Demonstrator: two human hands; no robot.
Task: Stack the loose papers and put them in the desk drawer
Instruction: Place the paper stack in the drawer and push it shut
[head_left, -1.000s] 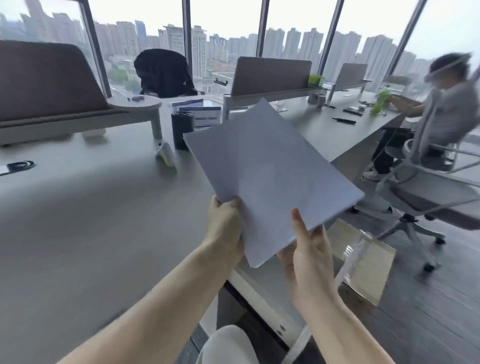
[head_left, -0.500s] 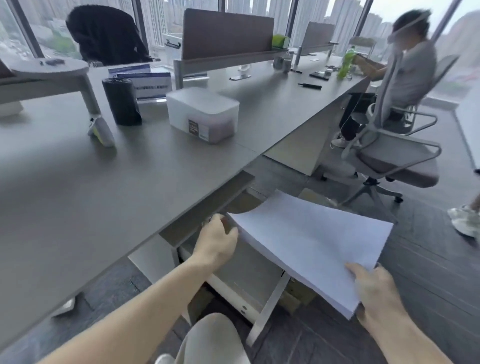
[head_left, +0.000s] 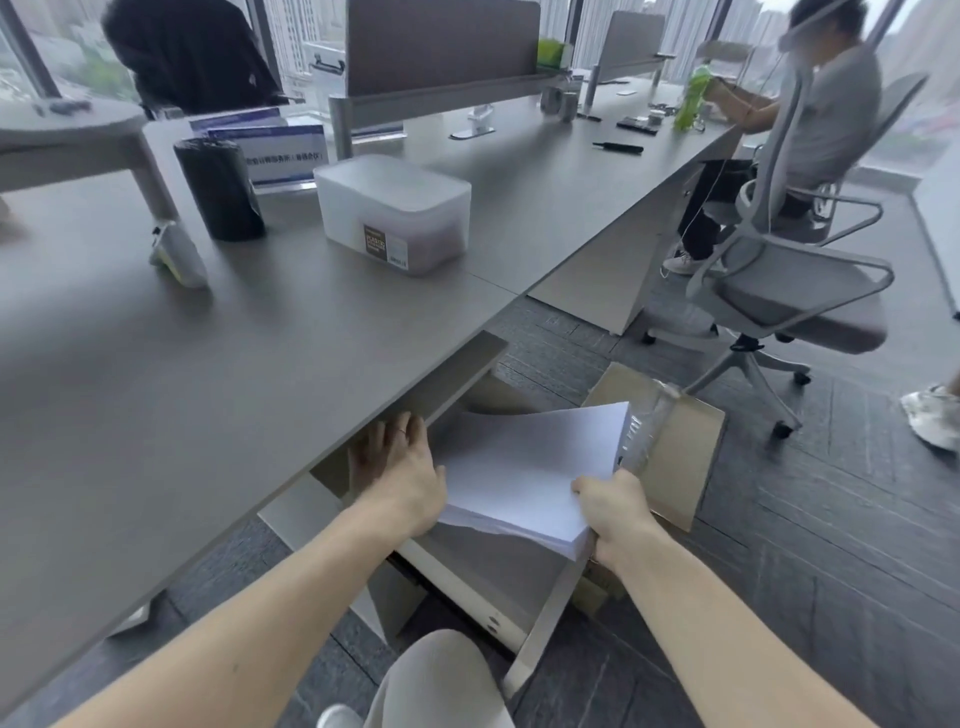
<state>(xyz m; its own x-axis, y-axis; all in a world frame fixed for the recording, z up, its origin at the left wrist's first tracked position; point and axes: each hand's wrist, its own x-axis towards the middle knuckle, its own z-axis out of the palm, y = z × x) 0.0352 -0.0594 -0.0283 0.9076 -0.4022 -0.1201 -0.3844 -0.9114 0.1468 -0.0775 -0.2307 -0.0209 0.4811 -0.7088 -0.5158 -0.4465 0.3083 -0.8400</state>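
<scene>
**A:** Talk me through it, what have I got on the head camera?

**B:** I see both hands on the stack of papers (head_left: 524, 467), down below the desk (head_left: 208, 374) edge. My right hand (head_left: 615, 512) is clamped on the near right corner, thumb on top, fingers wrapped underneath. My left hand (head_left: 397, 473) lies along the stack's left edge, fingers stretched forward and spread, reaching in under the desktop. It's pressed against the paper, but I can't tell whether any finger curls beneath it.

**A:** And the stack itself, where is it?

**B:** Over the open drawer (head_left: 467, 577), tilted, far edge higher than the near one. The near corner hangs above the drawer floor; I can't tell if the far part touches anything. The sheets look squared up, edges roughly flush.

**A:** What's right of the drawer?

**B:** A cardboard box (head_left: 670, 457) on the floor, flap up, with clear tape (head_left: 644, 426) catching light just beside the stack's far right corner.

**A:** On the desk?

**B:** A translucent lidded container (head_left: 395, 208) with a label on its side, a black cylinder (head_left: 218, 189) to its left, a blue-and-white sign (head_left: 280, 153) behind both. A small pale object (head_left: 176, 254) lies nearer the left.

**A:** Anyone else around?

**B:** A seated person (head_left: 821, 119) farther along the desk, an empty office chair (head_left: 795, 291) between them and me, and a green bottle (head_left: 691, 101) by that person.
</scene>
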